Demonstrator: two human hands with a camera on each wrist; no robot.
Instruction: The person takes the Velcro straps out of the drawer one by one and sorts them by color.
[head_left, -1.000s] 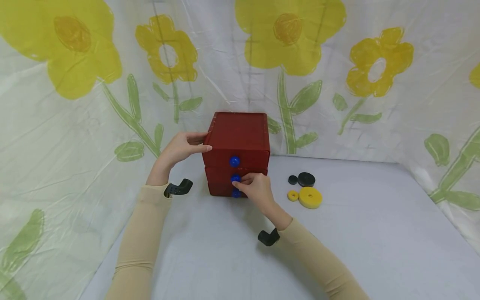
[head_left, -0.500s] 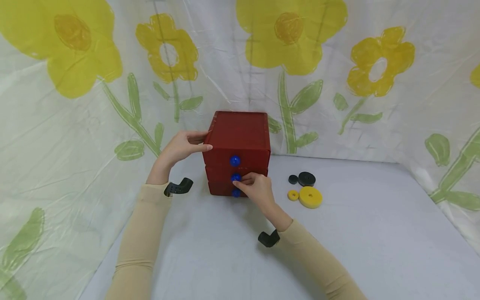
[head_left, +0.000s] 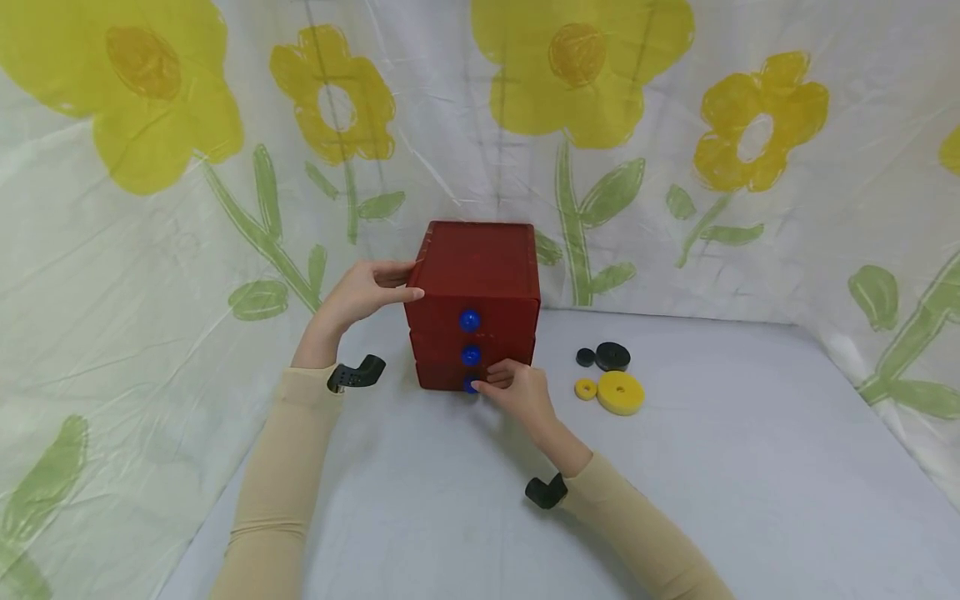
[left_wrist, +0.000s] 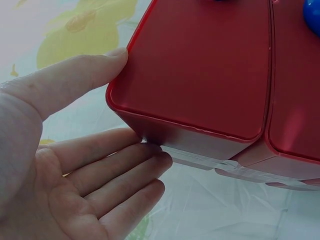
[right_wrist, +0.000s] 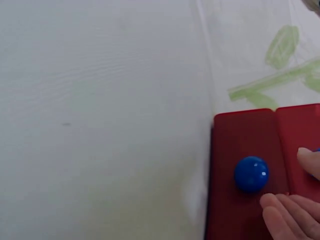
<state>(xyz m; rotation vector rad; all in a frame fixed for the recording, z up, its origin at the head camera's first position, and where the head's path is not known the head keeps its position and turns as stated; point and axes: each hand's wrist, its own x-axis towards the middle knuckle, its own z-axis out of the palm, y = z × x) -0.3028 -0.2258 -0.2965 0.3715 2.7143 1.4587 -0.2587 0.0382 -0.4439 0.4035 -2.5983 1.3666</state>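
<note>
A small red drawer cabinet [head_left: 480, 258] stands on the white-covered table, its front carrying a top blue knob [head_left: 469, 320], a middle blue knob [head_left: 471, 355] and a bottom blue knob [head_left: 469, 384]. My left hand [head_left: 362, 296] rests at the cabinet's upper left; in the left wrist view the thumb [left_wrist: 117, 55] touches the front edge and straight fingers [left_wrist: 125, 170] lie along the side. My right hand [head_left: 522, 396] is at the lower front, thumb over the bottom knob, fingers to its right. In the right wrist view thumb and fingers [right_wrist: 292, 215] are apart, around no knob.
Right of the cabinet lie a large black disc [head_left: 612, 357], a small black disc [head_left: 586, 357], a large yellow disc [head_left: 620, 392] and a small yellow disc [head_left: 586, 389]. A white curtain [head_left: 442, 100] with painted flowers hangs behind.
My right hand has let go of the middle knob and moved down to the bottom knob. The left hand and the cabinet look unchanged.
</note>
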